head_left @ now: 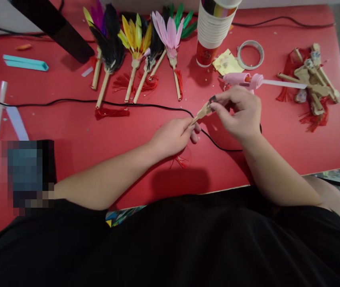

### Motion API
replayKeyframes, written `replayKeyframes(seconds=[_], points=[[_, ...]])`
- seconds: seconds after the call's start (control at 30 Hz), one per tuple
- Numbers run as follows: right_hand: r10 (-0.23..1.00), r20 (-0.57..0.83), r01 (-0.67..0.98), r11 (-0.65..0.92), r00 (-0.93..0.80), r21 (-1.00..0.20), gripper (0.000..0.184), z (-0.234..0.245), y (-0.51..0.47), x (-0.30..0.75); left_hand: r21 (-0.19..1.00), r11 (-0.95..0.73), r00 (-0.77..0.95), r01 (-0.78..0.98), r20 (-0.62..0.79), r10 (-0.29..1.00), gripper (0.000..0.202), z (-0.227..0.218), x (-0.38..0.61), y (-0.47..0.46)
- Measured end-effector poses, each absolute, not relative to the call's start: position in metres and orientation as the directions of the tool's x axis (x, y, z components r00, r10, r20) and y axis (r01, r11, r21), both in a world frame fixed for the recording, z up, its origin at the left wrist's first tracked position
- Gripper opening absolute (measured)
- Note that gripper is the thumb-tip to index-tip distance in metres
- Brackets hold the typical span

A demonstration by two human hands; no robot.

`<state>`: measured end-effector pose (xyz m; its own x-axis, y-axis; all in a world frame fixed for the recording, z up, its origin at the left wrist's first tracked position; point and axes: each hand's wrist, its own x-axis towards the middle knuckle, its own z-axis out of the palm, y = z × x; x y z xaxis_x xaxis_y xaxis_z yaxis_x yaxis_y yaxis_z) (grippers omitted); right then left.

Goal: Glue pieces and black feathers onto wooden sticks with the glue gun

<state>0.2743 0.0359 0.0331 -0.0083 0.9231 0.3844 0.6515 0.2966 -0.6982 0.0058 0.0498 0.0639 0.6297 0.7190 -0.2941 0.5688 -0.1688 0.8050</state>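
Note:
My left hand [174, 135] grips the lower end of a small wooden fan handle [201, 113], whose red tassel [181, 160] hangs out below the palm. My right hand [238, 111] pinches the handle's upper end at a small dark piece [212, 99]. Both hands hover just above the red table [68, 127], over a black cable [146, 105]. A pink glue gun [244, 79] lies just beyond my right hand.
Several finished feather fans [136, 44] with red tassels lie in a row at the back. A stack of paper cups [213, 30], a tape roll [250, 54], yellow paper [228, 63] and a pile of bare wooden handles [313, 79] sit to the right. A teal strip [25, 63] lies far left.

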Motion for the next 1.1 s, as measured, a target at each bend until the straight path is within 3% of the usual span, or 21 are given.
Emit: replayKeyframes(seconds=[0.37, 0.6, 0.93, 1.1], points=[[0.932, 0.362, 0.645, 0.274, 0.006, -0.714, 0.014, 0.027, 0.044, 0.281, 0.799, -0.15, 0.623, 0.582, -0.32, 0.714, 0.031, 0.066, 0.006, 0.051], [0.894, 0.443, 0.645, 0.301, 0.065, -0.703, 0.018, 0.032, 0.043, 0.292, 0.827, -0.131, 0.623, 0.547, -0.297, 0.724, 0.031, 0.061, 0.005, 0.051], [0.92, 0.382, 0.694, 0.327, -0.081, -0.641, 0.004, 0.038, 0.036, 0.269, 0.78, -0.194, 0.623, 0.594, -0.294, 0.725, 0.03, 0.067, 0.005, 0.048], [0.885, 0.464, 0.734, 0.29, 0.037, -0.613, 0.018, 0.038, 0.048, 0.297, 0.792, -0.167, 0.621, 0.588, -0.31, 0.72, 0.031, 0.065, 0.006, 0.047]])
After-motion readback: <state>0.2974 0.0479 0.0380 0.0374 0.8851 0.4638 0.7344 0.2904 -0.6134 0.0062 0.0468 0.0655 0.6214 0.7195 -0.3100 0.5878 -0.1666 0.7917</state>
